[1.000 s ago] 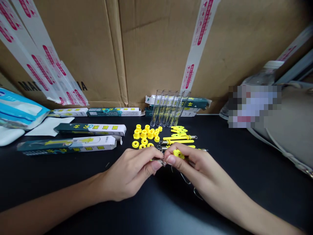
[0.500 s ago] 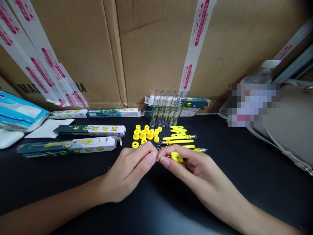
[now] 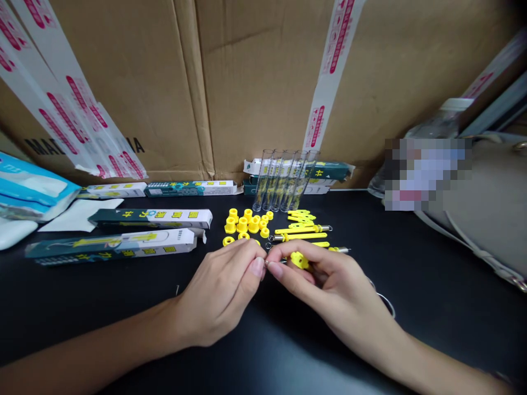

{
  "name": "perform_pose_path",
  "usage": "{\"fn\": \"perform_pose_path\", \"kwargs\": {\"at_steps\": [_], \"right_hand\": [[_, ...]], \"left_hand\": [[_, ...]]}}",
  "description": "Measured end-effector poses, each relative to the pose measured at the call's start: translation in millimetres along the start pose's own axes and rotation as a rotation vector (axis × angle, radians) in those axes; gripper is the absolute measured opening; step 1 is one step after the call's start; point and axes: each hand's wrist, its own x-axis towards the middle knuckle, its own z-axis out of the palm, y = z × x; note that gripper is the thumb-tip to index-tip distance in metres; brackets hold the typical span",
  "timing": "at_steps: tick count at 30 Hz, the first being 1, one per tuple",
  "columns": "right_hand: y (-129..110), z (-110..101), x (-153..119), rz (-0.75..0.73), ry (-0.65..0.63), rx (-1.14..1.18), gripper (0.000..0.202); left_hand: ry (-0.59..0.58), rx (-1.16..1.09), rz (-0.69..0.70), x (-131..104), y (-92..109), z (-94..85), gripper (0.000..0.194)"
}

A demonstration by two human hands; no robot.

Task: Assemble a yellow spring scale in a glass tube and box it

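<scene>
My left hand (image 3: 230, 288) is closed in a pinch on a tiny metal piece at the centre, most of it hidden by the fingertips. Fingertip to fingertip with it, my right hand (image 3: 329, 280) pinches a thin metal wire joined to a yellow part (image 3: 299, 260) in its curled fingers. A pale loop (image 3: 387, 305) shows beyond the right wrist. Behind the hands lie several yellow caps (image 3: 242, 224), flat yellow pieces (image 3: 300, 218) and yellow rods with springs (image 3: 307, 236).
Clear tubes (image 3: 284, 181) stand upright at the back before small boxes. More printed boxes (image 3: 150, 218) lie left, beside a blue packet (image 3: 33, 186). A bottle (image 3: 436, 126) and a grey bag (image 3: 494, 203) are at right. Cardboard (image 3: 255, 82) rises behind.
Both hands stay fingertip to fingertip with small shifts. The right fingers have spread slightly around the yellow part, and the pale loop now shows beyond the right wrist.
</scene>
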Motion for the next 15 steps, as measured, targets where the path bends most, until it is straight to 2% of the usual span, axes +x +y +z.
{"fn": "perform_pose_path", "kwargs": {"at_steps": [6,11,15], "right_hand": [[-5.2,0.3,-4.7,-0.007,-0.013,-0.029,0.017],[-4.1,-1.0,-3.8,0.018,-0.034,0.029,0.02],[-3.0,-0.9,-3.6,0.039,-0.054,0.08,0.018]], "left_hand": [[0.08,0.103,0.194,-3.5,-0.2,1.7,0.021],[0.105,0.246,0.215,-2.4,0.5,3.5,0.019],[0.149,0.449,0.311,-0.9,1.9,3.2,0.024]]}}
